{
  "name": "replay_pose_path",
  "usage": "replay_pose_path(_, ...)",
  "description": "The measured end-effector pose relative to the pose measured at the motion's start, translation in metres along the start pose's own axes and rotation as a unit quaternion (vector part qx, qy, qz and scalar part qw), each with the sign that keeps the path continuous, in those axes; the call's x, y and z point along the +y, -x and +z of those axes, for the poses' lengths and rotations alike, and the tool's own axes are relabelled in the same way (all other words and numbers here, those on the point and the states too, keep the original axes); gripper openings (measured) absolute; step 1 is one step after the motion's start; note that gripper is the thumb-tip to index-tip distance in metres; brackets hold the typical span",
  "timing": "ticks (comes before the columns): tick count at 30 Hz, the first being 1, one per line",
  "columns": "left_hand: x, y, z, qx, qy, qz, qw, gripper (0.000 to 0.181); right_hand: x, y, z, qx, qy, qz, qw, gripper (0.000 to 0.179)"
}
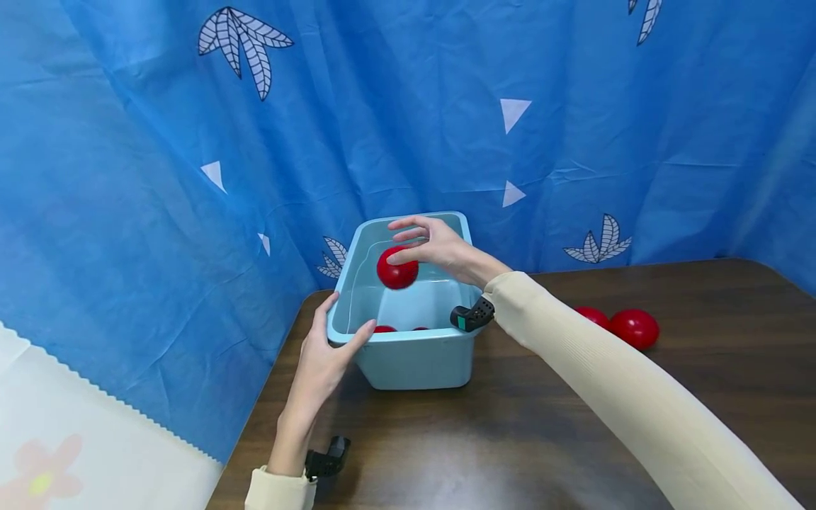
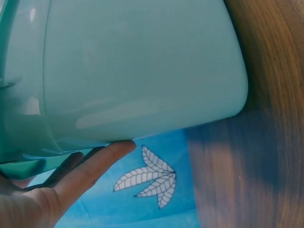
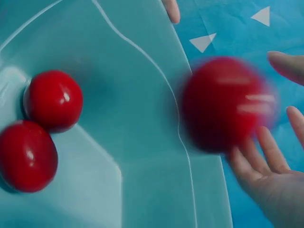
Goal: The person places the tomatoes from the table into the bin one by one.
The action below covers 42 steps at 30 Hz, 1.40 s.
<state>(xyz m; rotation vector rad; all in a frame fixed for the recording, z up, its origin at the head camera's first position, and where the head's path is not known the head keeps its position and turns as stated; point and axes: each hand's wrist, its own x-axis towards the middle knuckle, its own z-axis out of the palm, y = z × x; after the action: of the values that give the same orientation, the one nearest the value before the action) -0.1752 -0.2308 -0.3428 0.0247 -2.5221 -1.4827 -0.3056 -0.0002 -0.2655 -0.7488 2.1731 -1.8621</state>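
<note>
A: What to report of the red ball [image 1: 397, 275]?
B: Looks round, deep red and shiny, going darker along the underside. Hangs in mid-air, seen in the head view over the inside of the light blue basin [image 1: 417, 361]. Blurs at the edges in the right wrist view, with pale streaks of light across one side

A: And on the desk [image 1: 510, 453], where to find the basin?
B: Near the far left corner, standing upright with a short side toward the near edge

A: And the right grip [image 1: 436, 244]?
B: Unclenched, with fingers and thumb spread apart just beside the ball. Overlaps it with the thumb in the head view; cannot tell whether touching

A: And the left grip [image 1: 321, 366]?
B: Spread too, at the near left corner of the basin. Rests nearly straight fingers against the outer wall and reaches the thumb to the near rim

A: Anything else in red?
B: Count two balls in the basin [image 3: 53, 100], glossy, touching each other at the near end, each with a small white highlight. Add two balls on the desk [image 1: 635, 329], toward the right edge, one partly behind the sleeve [image 1: 593, 375]
</note>
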Motion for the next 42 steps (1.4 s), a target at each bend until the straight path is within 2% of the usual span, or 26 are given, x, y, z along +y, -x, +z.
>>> replay_pose_path(4,0.0,0.0,0.0,-0.002,-0.003,0.001,1.0,0.096,-0.008,0.004,-0.004,-0.013,-0.015,-0.009,0.9997,0.06)
replay_pose_path(8,0.0,-0.001,0.0,-0.002,-0.005,0.002,1.0,0.095,-0.021,0.01,-0.016,-0.009,-0.032,-0.016,0.9993,0.057)
replay_pose_path(12,0.002,-0.001,0.0,-0.002,-0.011,0.002,0.9999,0.095,-0.031,0.024,-0.04,0.003,-0.033,-0.028,0.9991,0.056)
replay_pose_path(15,0.003,-0.001,0.002,-0.007,-0.013,0.002,0.9999,0.094,-0.027,0.041,-0.066,0.019,-0.027,-0.024,0.9992,0.055)
replay_pose_path(20,0.005,-0.002,0.003,-0.013,-0.013,0.004,0.9998,0.094,0.005,0.082,-0.119,0.07,-0.001,0.013,0.9975,0.058)
replay_pose_path(27,0.003,0.0,-0.004,-0.011,-0.018,-0.001,0.9998,0.095,0.062,0.145,-0.184,0.13,-0.033,0.071,0.9883,0.056)
replay_pose_path(29,0.002,0.0,-0.005,-0.011,-0.021,-0.003,0.9997,0.095,0.08,0.161,-0.198,0.139,-0.02,0.094,0.9856,0.059)
replay_pose_path(36,0.002,0.0,-0.005,-0.012,-0.028,-0.002,0.9995,0.093,0.124,0.201,-0.225,0.147,0.043,0.167,0.974,0.077)
replay_pose_path(42,0.005,0.0,-0.001,-0.018,-0.03,-0.003,0.9994,0.093,0.15,0.221,-0.226,0.144,0.055,0.184,0.9708,0.085)
